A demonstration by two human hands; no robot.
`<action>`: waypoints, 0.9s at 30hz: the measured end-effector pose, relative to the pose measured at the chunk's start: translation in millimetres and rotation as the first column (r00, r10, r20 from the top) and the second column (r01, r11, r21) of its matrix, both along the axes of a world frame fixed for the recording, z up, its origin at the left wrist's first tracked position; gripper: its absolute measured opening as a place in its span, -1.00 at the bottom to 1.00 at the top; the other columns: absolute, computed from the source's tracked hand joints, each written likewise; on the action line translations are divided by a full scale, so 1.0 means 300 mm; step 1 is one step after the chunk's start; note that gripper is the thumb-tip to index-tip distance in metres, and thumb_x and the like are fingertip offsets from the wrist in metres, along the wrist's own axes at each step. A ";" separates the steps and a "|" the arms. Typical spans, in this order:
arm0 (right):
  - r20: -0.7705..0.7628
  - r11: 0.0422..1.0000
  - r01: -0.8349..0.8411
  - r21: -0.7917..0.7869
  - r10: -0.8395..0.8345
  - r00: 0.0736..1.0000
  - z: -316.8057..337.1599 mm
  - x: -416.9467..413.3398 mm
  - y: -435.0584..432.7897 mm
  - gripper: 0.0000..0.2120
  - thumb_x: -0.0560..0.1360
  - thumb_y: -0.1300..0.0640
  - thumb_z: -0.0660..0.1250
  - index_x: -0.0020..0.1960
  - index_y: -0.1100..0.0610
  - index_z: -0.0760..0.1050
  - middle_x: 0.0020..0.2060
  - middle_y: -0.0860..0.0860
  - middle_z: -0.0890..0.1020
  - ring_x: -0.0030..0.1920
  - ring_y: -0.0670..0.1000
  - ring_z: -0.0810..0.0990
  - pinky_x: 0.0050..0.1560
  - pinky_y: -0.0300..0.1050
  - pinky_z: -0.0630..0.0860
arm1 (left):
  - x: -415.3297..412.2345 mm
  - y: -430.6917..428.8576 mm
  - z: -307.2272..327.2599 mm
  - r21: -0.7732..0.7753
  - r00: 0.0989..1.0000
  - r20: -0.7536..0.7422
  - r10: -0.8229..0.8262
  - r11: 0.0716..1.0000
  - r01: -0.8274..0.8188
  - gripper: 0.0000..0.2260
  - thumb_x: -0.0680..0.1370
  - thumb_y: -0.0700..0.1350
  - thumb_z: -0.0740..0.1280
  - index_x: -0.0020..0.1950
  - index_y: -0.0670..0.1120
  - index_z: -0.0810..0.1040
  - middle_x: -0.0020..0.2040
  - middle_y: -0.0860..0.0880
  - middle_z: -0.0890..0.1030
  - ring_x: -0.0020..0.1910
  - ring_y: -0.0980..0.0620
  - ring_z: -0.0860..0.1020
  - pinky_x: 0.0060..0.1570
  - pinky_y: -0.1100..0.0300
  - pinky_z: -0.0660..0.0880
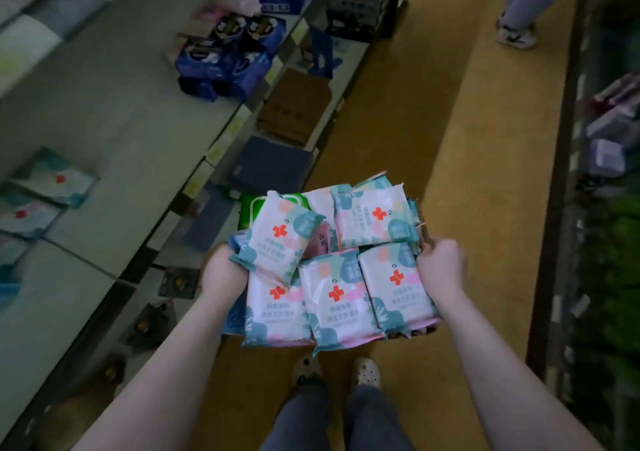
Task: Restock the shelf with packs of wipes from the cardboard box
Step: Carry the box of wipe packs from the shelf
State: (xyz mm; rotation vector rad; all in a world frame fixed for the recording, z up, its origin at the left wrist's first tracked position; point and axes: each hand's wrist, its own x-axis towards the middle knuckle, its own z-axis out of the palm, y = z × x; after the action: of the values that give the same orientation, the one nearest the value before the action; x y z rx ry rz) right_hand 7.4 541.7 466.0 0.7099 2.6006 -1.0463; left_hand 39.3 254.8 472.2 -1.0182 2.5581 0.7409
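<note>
Together, hands (221, 270) (440, 267) grip a box (420, 225) of packs (334, 294) (mostly lengthwise away).

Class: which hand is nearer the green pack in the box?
Left. The left hand grips the cardboard box edge close to the green pack; the right hand grips the opposite edge, across the packs of wipes.

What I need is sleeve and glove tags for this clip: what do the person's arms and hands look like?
The left hand and right hand are bare: no gloves, and no rings or watch that show. The left forearm and right forearm are bare too, with no sleeve in view down to the frame's bottom edge.
</note>
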 end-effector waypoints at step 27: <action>0.067 0.907 0.416 -0.065 -0.412 0.909 -1.642 0.167 0.015 -0.84 0.57 0.21 0.20 -0.11 0.25 0.49 -0.31 0.15 0.63 -0.31 0.12 0.65 -0.36 -0.07 0.54 | -0.229 0.034 -1.620 0.029 0.928 -0.067 -0.366 0.929 0.369 -0.80 0.57 -0.16 0.21 -0.20 -0.18 0.54 -0.20 -0.17 0.56 -0.26 -0.13 0.52 -0.24 0.03 0.51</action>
State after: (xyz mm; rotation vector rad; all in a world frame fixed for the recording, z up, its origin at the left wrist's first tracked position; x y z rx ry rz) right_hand 57.5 546.1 -26.7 1.2925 2.4022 -1.2139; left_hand -29.5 264.8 -13.7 -0.4826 2.6604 0.7223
